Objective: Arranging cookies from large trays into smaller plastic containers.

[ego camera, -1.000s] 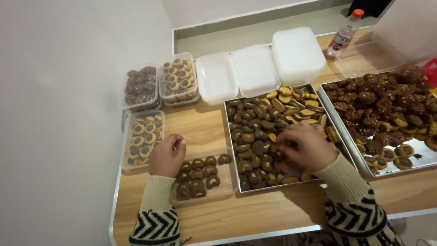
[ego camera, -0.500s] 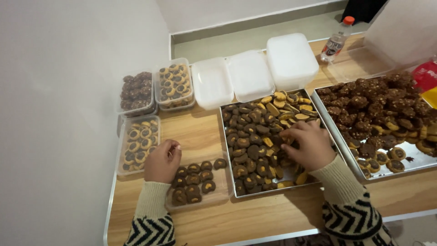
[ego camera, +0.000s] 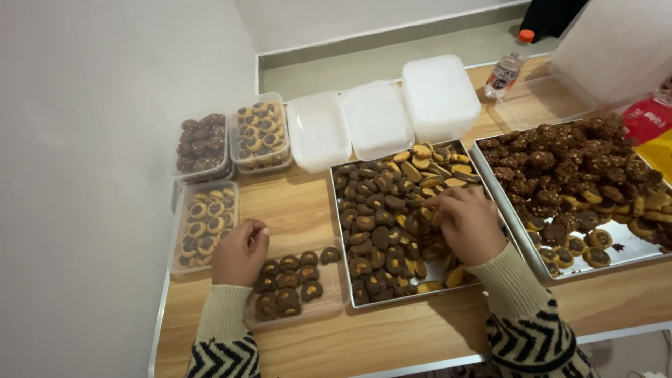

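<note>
Wooden table (ego camera: 301, 210) unchanged; right hand (ego camera: 467, 224) has shifted on cookie tray (ego camera: 341, 231).

Red-yellow packet (ego camera: 652, 129) at right edge

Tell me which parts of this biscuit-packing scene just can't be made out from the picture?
- Head view: the right hand covers the biscuits under it, so whether it grips one is unclear.
- The left hand hides the clear box's near corner.
- The three white lidded boxes hide their contents.
- The right tray and bottle label: cut off, too small.
</note>
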